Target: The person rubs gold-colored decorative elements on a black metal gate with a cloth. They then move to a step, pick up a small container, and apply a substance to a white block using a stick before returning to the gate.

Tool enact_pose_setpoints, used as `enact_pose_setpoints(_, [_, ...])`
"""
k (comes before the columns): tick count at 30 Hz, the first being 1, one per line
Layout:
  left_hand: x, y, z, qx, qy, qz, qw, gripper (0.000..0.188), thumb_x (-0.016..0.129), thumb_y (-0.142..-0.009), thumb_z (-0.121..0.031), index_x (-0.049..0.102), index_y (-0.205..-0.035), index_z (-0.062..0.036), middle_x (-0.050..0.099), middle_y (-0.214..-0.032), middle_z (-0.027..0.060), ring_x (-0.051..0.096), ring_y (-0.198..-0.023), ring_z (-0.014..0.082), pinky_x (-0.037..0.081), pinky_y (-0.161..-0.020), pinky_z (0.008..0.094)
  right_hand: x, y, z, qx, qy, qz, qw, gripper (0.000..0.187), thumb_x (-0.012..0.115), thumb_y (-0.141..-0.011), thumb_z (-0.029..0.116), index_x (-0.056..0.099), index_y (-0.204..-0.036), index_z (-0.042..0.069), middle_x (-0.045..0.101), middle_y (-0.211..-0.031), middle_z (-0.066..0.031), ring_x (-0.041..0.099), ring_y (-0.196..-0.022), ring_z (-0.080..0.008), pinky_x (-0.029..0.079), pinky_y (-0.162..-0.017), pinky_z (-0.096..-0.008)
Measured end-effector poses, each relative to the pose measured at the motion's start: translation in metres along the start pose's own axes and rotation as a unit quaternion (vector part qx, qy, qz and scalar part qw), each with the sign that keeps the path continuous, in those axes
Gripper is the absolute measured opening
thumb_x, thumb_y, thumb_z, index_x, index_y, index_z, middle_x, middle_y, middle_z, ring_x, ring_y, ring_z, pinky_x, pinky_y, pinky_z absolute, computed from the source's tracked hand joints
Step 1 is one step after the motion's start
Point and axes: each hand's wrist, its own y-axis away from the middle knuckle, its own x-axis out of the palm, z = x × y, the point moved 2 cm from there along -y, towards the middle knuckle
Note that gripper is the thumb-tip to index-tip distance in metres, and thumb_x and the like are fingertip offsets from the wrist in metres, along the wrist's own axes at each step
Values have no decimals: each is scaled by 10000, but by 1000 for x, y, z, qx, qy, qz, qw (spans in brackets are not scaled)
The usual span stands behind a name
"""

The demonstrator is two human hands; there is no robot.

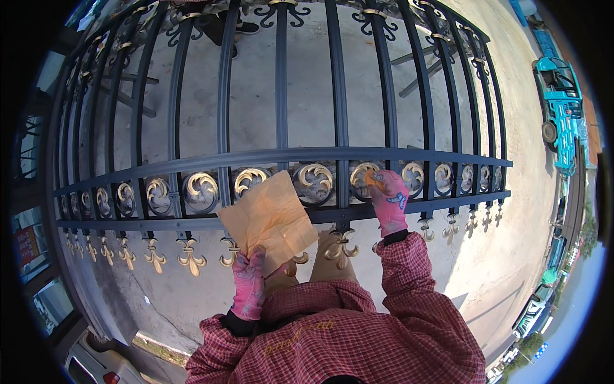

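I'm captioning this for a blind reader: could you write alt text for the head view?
A person's pink-gloved hands work at a dark fence panel: the left hand holds a brown sheet, and the right hand is at a gold scroll, something orange showing at its fingertips. A teal truck stands at the far right.

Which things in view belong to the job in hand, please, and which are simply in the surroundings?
Apparently in use:
tan paper sheet, in the left gloved hand
gold scroll ornament, at the right gloved hand
dark metal fence panel

Simply around:
turquoise truck
white vehicle, lower left
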Motion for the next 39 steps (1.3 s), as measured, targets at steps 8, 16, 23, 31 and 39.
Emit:
enact_pose_setpoints(8, [4, -1, -8, -3, 6, -45, 999, 164, 516, -893, -115, 507, -1039, -40, 528, -949, 4, 523, -847, 108, 512, -694, 269, 14, -10, -20, 26, 76, 24, 996, 233, 667, -655, 53, 638, -886, 58, 622, -900, -115, 595, -836, -307, 485, -732, -362])
enact_pose_setpoints(16, [-18, -10, 11, 51, -79, 10, 996, 336, 564, -891, -227, 493, -1182, -74, 559, -1059, 49, 587, -919, 178, 566, -673, 356, 12, -21, -18, 78, 111, 45, 990, 205, 670, -689, 68, 636, -890, 49, 622, -868, -124, 609, -815, -296, 486, -696, -332])
enact_pose_setpoints(23, [-6, -9, 4, 22, -20, -17, 999, 178, 533, -868, -140, 506, -1033, -77, 524, -953, 2, 507, -851, 98, 438, -749, 243, 8, -22, -19, 97, 74, 15, 992, 180, 666, -696, 61, 627, -870, 36, 611, -833, -124, 607, -770, -301, 475, -680, -337])
enact_pose_setpoints(31, [0, -9, -3, 0, -18, -13, 1000, 322, 556, -892, -214, 492, -1163, -52, 559, -1069, 62, 596, -909, 186, 565, -653, 352, 8, -20, -18, 83, 17, -12, 996, 157, 667, -690, 71, 596, -825, 34, 597, -834, -144, 594, -755, -334, 476, -665, -378])
enact_pose_setpoints(39, [-10, -12, 2, 36, -46, -15, 998, 295, 547, -889, -190, 501, -1142, -44, 558, -1043, 36, 571, -903, 157, 519, -710, 312, 6, -21, -16, 95, 87, 3, 992, 164, 668, -700, 99, 607, -832, 25, 609, -827, -142, 601, -782, -317, 471, -673, -361])
